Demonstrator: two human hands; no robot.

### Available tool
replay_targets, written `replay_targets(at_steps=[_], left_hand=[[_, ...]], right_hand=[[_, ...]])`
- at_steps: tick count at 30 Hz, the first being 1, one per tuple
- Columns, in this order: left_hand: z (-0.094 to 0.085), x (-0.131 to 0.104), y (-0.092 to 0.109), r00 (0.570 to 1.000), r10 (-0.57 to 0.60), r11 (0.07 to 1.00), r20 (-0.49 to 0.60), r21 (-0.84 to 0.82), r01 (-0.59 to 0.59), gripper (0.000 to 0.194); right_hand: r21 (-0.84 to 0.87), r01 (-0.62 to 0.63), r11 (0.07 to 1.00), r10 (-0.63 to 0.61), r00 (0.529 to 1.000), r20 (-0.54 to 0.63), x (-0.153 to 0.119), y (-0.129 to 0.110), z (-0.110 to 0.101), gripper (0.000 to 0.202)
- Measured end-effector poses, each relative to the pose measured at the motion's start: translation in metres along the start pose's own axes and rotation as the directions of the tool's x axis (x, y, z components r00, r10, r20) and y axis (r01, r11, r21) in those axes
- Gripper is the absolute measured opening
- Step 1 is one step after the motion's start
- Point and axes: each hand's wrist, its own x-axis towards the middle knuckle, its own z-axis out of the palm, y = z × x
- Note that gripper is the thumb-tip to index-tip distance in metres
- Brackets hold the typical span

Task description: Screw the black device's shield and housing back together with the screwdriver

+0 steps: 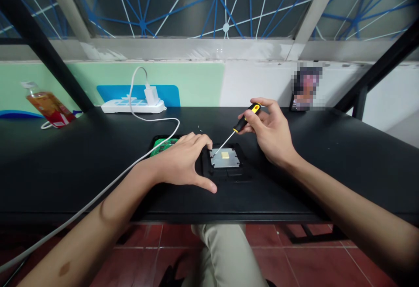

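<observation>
With the metal plate as the clock's centre, the left hand lies at 9 o'clock, its thumb spread wide from the curled fingers, whose tips reach the plate's 10 o'clock corner; whether the thumb touches the table I cannot tell. The right hand, at 2 o'clock, pinches the handle of a black and yellow screwdriver between thumb and fingers, its shaft slanting down to the plate's 9 o'clock edge. The plate sits in a black case and bears a small yellow pad. Between 9 and 10 o'clock, partly behind the left hand, is a green circuit board. Farther out, a white power strip at 10 o'clock holds a charger with a white cable, and a tilted bottle stands between 9 and 10 o'clock
</observation>
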Motion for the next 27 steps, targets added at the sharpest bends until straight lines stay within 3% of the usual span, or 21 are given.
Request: replay_targets(at_steps=[12, 27], left_hand=[[0.0007, -0.0005, -0.0025, 0.998, 0.063, 0.998, -0.010, -0.022, -0.064, 0.065], [-0.0001, -0.0003, -0.0024, 0.998, 0.064, 0.996, -0.001, -0.060, -0.064, 0.062]], right_hand=[[-0.026, 0.010, 1.000, -0.010, 1.000, -0.012, 0.0016, 0.0033, -0.0017, 0.045], [-0.041, 0.010, 0.999, -0.011, 1.000, -0.018, 0.0011, 0.0019, -0.0015, 0.043]])
